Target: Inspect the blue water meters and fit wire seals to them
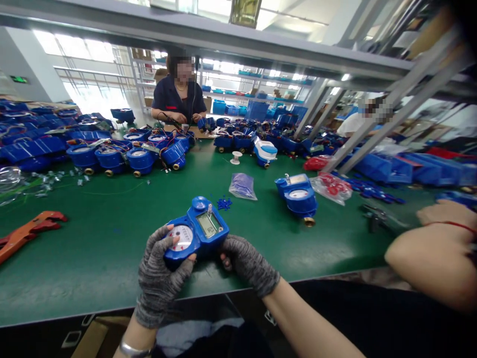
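Observation:
My left hand [160,268], in a grey fingerless knit glove, grips a blue water meter [206,243] by its round dial end. The meter is tilted toward me over the front of the table, its round dial and small grey display facing up. At its lower right edge is my right hand [248,263], gloved the same way, with fingers curled against the housing; what they pinch, if anything, is hidden. Just behind the meter lie small blue pieces [224,203] and a clear bag of purple-blue parts [242,186]. Another blue meter [298,196] stands to the right.
Rows of blue meters [139,159] with wires fill the table's far left. An orange-red wrench [33,231] lies at left. Bagged red parts [333,186] and a white spool [235,158] sit farther back. A co-worker [181,99] sits opposite; another person's arm [432,248] reaches in at right.

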Motion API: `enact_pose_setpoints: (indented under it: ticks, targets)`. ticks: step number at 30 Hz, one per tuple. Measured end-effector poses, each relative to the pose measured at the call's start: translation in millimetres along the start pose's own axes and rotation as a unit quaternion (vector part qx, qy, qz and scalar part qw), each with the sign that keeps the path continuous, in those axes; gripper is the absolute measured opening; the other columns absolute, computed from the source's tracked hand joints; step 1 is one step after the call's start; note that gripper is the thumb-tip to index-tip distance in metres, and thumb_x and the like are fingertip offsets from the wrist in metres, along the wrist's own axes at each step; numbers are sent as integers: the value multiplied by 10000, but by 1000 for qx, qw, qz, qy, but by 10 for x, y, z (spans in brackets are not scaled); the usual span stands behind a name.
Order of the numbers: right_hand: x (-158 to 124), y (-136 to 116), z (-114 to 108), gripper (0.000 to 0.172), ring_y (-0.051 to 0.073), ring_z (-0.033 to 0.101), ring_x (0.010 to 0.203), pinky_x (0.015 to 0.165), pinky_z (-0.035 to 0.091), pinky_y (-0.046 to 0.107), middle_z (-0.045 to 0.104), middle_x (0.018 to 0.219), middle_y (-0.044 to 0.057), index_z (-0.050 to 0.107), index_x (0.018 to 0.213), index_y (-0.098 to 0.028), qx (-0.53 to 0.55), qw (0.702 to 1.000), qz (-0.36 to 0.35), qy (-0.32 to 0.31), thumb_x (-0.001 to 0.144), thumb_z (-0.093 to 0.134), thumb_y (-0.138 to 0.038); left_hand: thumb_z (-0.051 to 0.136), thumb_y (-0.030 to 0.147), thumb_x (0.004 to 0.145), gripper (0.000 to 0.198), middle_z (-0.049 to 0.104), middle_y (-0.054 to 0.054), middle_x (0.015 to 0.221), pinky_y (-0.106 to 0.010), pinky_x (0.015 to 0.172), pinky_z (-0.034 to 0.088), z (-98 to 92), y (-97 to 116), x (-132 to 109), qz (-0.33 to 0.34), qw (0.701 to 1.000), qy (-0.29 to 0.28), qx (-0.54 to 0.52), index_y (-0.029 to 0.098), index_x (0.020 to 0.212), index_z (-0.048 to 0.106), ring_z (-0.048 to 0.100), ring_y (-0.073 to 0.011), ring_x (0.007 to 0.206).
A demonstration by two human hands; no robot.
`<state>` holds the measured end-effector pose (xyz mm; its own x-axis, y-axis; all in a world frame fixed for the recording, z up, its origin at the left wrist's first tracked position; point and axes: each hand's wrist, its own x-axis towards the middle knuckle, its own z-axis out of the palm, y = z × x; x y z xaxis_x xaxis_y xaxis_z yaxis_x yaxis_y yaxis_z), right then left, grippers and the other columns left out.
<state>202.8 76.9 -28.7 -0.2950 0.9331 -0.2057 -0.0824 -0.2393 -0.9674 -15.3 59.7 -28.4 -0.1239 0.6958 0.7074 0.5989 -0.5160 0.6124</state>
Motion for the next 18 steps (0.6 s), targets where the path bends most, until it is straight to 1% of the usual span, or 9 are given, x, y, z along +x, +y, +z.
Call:
enact_pose_setpoints:
  ticks: [3, 5, 6, 7, 8, 9, 10, 14, 18]
  targets:
    - [-208, -74, -62, 190, 107, 535, 538, 518, 439, 218, 611, 663, -3, 632, 805, -176, -12, 996, 52, -66, 808, 620, -366, 704, 353, 807, 301, 546, -81, 1309, -464, 1003, 485, -32, -51, 72, -45, 995, -38, -82, 249, 1054, 568, 554, -277, 1205]
    - [-215, -193, -225, 187, 144, 616, 670, 616, 488, 244, 681, 771, 21, 685, 881, -184, -136, 981, 44, -130, 809, 657, -354, 646, 389, 856, 282, 561, -75, 1310, -463, 1027, 456, -15, -26, 84, -130, 988, -19, -87, 251, 1095, 587, 558, -273, 1193]
    - [-147, -262, -335, 183, 161, 637, 736, 660, 501, 254, 701, 824, 28, 702, 904, -188, -226, 965, 18, -131, 812, 666, -342, 620, 403, 875, 301, 576, -73, 1297, -463, 1029, 448, 4, -2, 80, -178, 980, 1, -85, 254, 1135, 590, 567, -270, 1171]
    - [-30, -331, -453, 182, 171, 647, 781, 693, 508, 263, 713, 867, 30, 710, 941, -195, -308, 947, -26, -90, 836, 639, -326, 599, 416, 889, 328, 592, -70, 1277, -461, 1021, 449, 28, 23, 74, -220, 971, 22, -91, 257, 1175, 586, 579, -266, 1143]
    - [125, -393, -571, 182, 175, 651, 818, 725, 512, 268, 717, 906, 34, 704, 977, -191, -386, 919, -83, 3, 848, 613, -282, 588, 426, 894, 354, 606, -67, 1257, -454, 1008, 455, 51, 45, 71, -250, 961, 38, -108, 258, 1206, 582, 588, -262, 1116]
    - [305, -445, -680, 181, 181, 654, 835, 757, 514, 279, 720, 909, 43, 704, 972, -182, -463, 872, -117, 105, 854, 578, -234, 588, 434, 893, 369, 616, -65, 1245, -444, 996, 461, 73, 60, 76, -267, 953, 46, -133, 257, 1217, 583, 593, -259, 1100]
    - [493, -482, -773, 227, 196, 653, 871, 806, 508, 307, 721, 953, 69, 700, 1018, -167, -488, 850, -128, 155, 867, 532, -187, 593, 437, 889, 371, 621, -63, 1240, -432, 990, 463, 90, 65, 92, -272, 948, 46, -160, 252, 1210, 593, 594, -257, 1095]
    - [1070, -494, -942, 374, 208, 636, 1023, 934, 463, 319, 708, 1112, 75, 667, 1184, -204, -535, 810, -153, 187, 860, 500, -121, 649, 430, 843, 366, 640, -68, 1220, -392, 975, 470, 116, 19, 252, -273, 932, -1, -239, 220, 1142, 632, 599, -254, 1093]
    - [1240, -401, -934, 353, 233, 638, 1029, 930, 462, 334, 707, 1117, 109, 678, 1170, -173, -570, 782, -158, 197, 867, 504, -130, 677, 410, 822, 338, 653, -70, 1187, -372, 927, 496, 131, -22, 375, -285, 919, -31, -271, 208, 1092, 647, 615, -245, 1045]
